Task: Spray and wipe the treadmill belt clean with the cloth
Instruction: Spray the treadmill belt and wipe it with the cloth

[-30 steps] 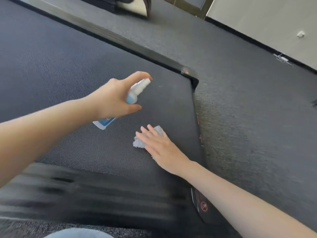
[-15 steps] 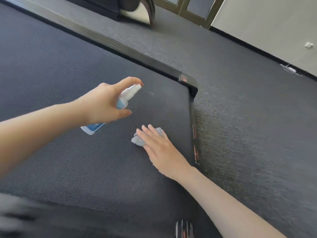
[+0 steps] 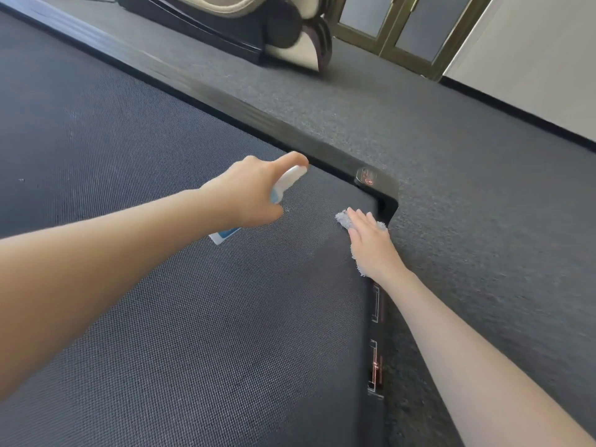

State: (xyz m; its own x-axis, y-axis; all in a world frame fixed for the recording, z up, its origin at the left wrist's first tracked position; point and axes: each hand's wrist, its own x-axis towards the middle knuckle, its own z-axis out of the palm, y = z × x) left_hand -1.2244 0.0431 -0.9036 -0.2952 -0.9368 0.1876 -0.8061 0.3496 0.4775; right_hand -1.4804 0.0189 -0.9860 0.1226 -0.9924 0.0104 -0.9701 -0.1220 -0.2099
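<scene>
The dark textured treadmill belt (image 3: 193, 317) fills the lower left of the head view. My left hand (image 3: 248, 195) grips a small white and blue spray bottle (image 3: 285, 183) above the belt, index finger on the nozzle top, pointing toward the belt's far right corner. My right hand (image 3: 371, 243) lies flat, fingers straight, pressing a grey cloth (image 3: 343, 221) onto the belt at its right edge near that corner. Most of the cloth is hidden under the palm.
A black side rail (image 3: 225, 101) runs along the belt's far edge to a corner cap (image 3: 371, 180) with a red sticker. Grey carpet (image 3: 483, 221) lies to the right. A dark and cream machine base (image 3: 258, 33) and a framed door (image 3: 403, 33) stand at the back.
My right hand slid the cloth toward the belt's far right corner. My left hand moved the spray bottle forward the same way. The camera view shifted forward.
</scene>
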